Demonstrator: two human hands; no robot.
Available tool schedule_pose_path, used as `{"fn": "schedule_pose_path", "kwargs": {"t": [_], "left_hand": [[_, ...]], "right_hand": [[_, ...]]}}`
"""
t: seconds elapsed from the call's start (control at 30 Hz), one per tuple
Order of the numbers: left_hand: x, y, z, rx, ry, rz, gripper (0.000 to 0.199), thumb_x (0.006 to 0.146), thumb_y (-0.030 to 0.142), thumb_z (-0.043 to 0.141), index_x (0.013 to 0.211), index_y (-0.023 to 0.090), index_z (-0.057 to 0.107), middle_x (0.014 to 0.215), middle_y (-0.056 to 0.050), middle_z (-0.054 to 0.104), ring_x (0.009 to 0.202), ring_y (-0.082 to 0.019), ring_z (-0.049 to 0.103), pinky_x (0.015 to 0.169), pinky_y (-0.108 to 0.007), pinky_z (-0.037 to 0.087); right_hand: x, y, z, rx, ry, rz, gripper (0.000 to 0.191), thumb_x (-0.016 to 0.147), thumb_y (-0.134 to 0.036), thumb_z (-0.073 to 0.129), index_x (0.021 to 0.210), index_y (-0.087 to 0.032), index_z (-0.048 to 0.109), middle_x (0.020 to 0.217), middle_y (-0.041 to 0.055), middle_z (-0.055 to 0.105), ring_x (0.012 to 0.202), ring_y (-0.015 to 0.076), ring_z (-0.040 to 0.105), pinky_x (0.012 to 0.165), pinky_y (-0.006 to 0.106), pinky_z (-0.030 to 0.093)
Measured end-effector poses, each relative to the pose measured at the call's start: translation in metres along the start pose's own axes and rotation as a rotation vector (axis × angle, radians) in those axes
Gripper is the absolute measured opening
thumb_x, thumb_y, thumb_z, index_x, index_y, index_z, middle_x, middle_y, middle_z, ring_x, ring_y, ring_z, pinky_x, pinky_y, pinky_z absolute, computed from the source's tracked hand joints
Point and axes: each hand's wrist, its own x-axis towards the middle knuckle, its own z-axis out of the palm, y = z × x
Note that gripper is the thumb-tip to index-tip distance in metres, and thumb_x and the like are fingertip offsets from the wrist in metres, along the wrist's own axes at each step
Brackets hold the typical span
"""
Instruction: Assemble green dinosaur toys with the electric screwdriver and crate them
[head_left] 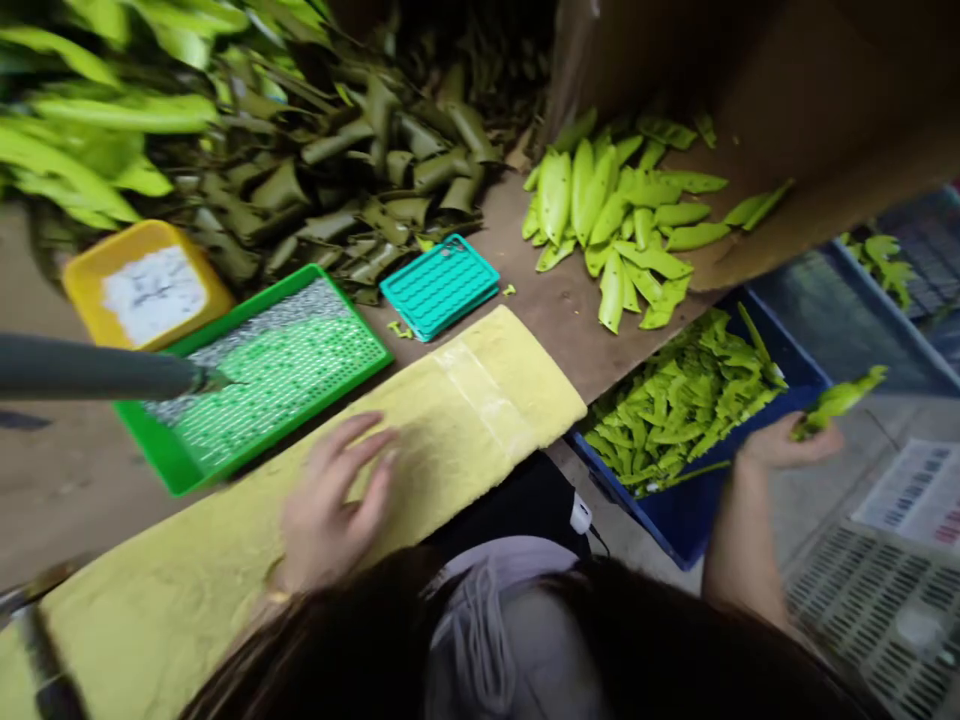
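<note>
My left hand [337, 500] hovers over or rests on the yellow padded cloth [480, 400], its fingers apart and nothing held. Out to the right, my right hand [795, 445] grips a bright green leaf-like piece [844, 400] beside a blue crate [690, 545] of similar notched green pieces [690, 400]. Behind the cloth lie a green tray [180, 480] of small silvery and green bits, a stack of teal ridged plates [439, 285] and a yellow container [79, 275] with white bits.
Green pod-shaped pieces [592, 200] are piled at the table's back right, beside dark olive curled pieces [337, 170]. A grey rod-like tool [97, 368] juts in from the left. White perforated crates [862, 600] stand at the lower right.
</note>
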Motion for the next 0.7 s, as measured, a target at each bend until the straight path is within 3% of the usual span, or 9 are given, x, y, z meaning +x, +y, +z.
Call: {"fn": "schedule_pose_path", "kwargs": {"t": [0.07,0.1,0.13,0.2,0.3,0.37,0.47,0.57,0.7], "left_hand": [[0.012,0.019,0.025,-0.321,-0.134,-0.139,0.014,0.084,0.023,0.064,0.097,0.022,0.07,0.105,-0.006,0.073,0.098,-0.022,0.069,0.091,-0.039,0.057],[0.019,0.027,0.037,-0.527,-0.216,-0.234,0.017,0.085,0.03,0.065,0.098,0.021,0.07,0.104,-0.007,0.073,0.099,-0.023,0.069,0.092,-0.039,0.056],[0.025,0.034,0.047,-0.77,-0.286,-0.337,0.027,0.083,0.037,0.068,0.104,0.021,0.068,0.11,-0.01,0.072,0.103,-0.024,0.068,0.093,-0.04,0.056],[0.035,0.039,0.061,-1.21,-0.347,-0.507,0.054,0.073,0.048,0.076,0.119,0.022,0.062,0.124,-0.012,0.066,0.11,-0.029,0.066,0.092,-0.044,0.057],[0.042,0.024,0.065,-1.429,-0.224,-0.745,0.057,0.068,0.042,0.08,0.118,0.019,0.062,0.116,-0.011,0.07,0.111,-0.033,0.066,0.092,-0.047,0.056],[0.042,0.006,0.061,-1.406,-0.081,-0.845,0.048,0.068,0.031,0.079,0.112,0.017,0.064,0.105,-0.01,0.074,0.11,-0.034,0.066,0.094,-0.048,0.056],[0.037,-0.016,0.057,-1.395,0.073,-0.877,0.047,0.065,0.025,0.077,0.11,0.018,0.065,0.101,-0.01,0.075,0.114,-0.036,0.064,0.095,-0.051,0.056],[0.032,-0.025,0.059,-1.408,0.149,-0.864,0.045,0.063,0.027,0.078,0.106,0.018,0.066,0.103,-0.01,0.074,0.12,-0.037,0.06,0.097,-0.052,0.055],[0.03,-0.023,0.064,-1.428,0.181,-0.862,0.039,0.062,0.031,0.079,0.097,0.019,0.067,0.104,-0.01,0.074,0.125,-0.037,0.057,0.098,-0.052,0.054]], "right_hand": [[-0.009,-0.043,0.004,0.083,0.262,-0.211,0.032,0.09,-0.045,0.046,0.12,-0.04,0.056,0.122,0.0116,0.057,0.121,0.0351,0.052,0.1,0.058,0.042],[-0.018,-0.069,0.009,0.122,0.276,-0.323,0.028,0.085,-0.044,0.057,0.112,-0.037,0.061,0.117,0.0109,0.061,0.115,0.0348,0.057,0.096,0.056,0.046],[-0.03,-0.099,0.015,0.16,0.203,-0.451,0.026,0.079,-0.044,0.065,0.103,-0.035,0.065,0.111,0.0093,0.065,0.109,0.0332,0.061,0.092,0.053,0.05],[-0.053,-0.161,0.029,0.258,-0.18,-0.918,0.025,0.08,-0.043,0.063,0.103,-0.031,0.067,0.115,0.0086,0.067,0.107,0.0306,0.063,0.089,0.051,0.052],[-0.07,-0.249,0.062,0.339,-0.636,-1.329,0.047,0.081,-0.061,0.059,0.117,-0.031,0.063,0.13,0.0077,0.064,0.12,0.028,0.058,0.105,0.052,0.043],[-0.061,-0.294,0.096,0.46,-0.708,-1.301,0.059,0.08,-0.072,0.051,0.118,-0.028,0.063,0.118,0.0073,0.069,0.11,0.0241,0.063,0.103,0.047,0.045],[-0.03,-0.335,0.161,0.297,-0.651,-0.883,0.044,0.095,-0.051,0.04,0.111,-0.02,0.067,0.108,0.011,0.069,0.101,0.0228,0.064,0.092,0.041,0.05],[-0.01,-0.354,0.212,0.075,-0.659,-0.723,0.034,0.094,-0.035,0.046,0.108,-0.014,0.069,0.111,0.0155,0.066,0.103,0.0281,0.062,0.093,0.046,0.048],[-0.012,-0.361,0.216,0.018,-0.658,-0.729,0.025,0.089,-0.029,0.053,0.097,-0.014,0.071,0.107,0.0147,0.067,0.103,0.0298,0.061,0.093,0.047,0.048]]}}
